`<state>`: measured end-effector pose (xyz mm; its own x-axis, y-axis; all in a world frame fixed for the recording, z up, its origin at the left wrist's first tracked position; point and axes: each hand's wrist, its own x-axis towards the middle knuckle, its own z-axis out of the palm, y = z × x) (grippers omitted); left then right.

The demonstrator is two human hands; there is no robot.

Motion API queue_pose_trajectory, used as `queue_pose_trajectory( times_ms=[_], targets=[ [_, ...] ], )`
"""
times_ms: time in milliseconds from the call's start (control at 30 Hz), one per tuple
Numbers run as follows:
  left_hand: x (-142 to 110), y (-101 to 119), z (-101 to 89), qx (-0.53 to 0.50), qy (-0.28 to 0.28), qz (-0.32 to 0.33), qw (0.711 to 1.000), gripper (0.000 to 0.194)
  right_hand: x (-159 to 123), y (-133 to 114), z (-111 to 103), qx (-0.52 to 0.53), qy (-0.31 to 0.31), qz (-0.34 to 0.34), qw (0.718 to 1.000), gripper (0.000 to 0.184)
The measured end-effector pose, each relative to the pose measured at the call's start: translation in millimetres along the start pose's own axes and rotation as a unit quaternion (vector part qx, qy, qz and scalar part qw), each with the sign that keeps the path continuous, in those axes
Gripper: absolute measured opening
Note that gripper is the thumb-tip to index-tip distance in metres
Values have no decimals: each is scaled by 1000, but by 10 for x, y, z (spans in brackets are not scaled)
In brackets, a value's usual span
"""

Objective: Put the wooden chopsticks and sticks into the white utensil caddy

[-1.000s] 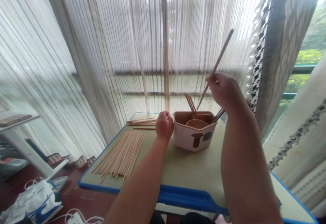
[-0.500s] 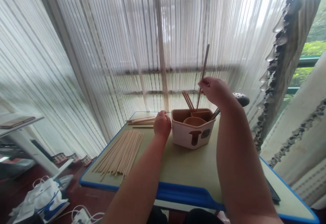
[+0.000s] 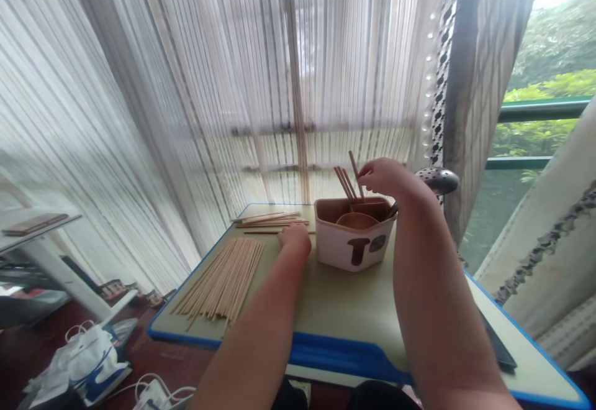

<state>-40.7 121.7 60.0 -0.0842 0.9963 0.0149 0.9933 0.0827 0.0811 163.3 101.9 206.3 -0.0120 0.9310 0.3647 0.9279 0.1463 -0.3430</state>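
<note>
My right hand (image 3: 384, 177) pinches the upper part of a wooden chopstick (image 3: 354, 165) whose lower end is down in the back of a white utensil holder (image 3: 335, 247) with a brown rim. Several chopsticks (image 3: 343, 181) lean beside it in the same holder. A round wooden-coloured bowl shape (image 3: 357, 220) sits in the front, and a perforated metal ladle (image 3: 437, 180) sticks out to the right, partly behind my arm. Left of the holder, my left hand (image 3: 296, 238) has its fingers closed on a single chopstick (image 3: 261, 232) lying on the table; its fingertips are partly hidden.
A small pile of chopsticks (image 3: 270, 217) lies at the back left of the blue-edged table (image 3: 344, 301). Nearer, a fan of pale thin sticks (image 3: 223, 279) is spread out. A dark flat object (image 3: 498, 341) rests at the right, beside my forearm. Curtains hang behind.
My right hand has lowered its chopstick into the holder, so less of it stands out. My left hand has come down onto the single chopstick. The view has turned slightly.
</note>
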Motion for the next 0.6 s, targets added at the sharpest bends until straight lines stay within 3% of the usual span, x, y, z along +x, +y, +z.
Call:
queue_pose_trajectory(
  times_ms=[267, 600],
  targets=[
    [31, 6, 58, -7, 4, 5, 1000, 31, 25, -101, 64, -23, 18, -38, 999, 28],
    [102, -20, 144, 18, 79, 26, 996, 29, -9, -72, 4, -42, 21, -39, 998, 23]
  ],
)
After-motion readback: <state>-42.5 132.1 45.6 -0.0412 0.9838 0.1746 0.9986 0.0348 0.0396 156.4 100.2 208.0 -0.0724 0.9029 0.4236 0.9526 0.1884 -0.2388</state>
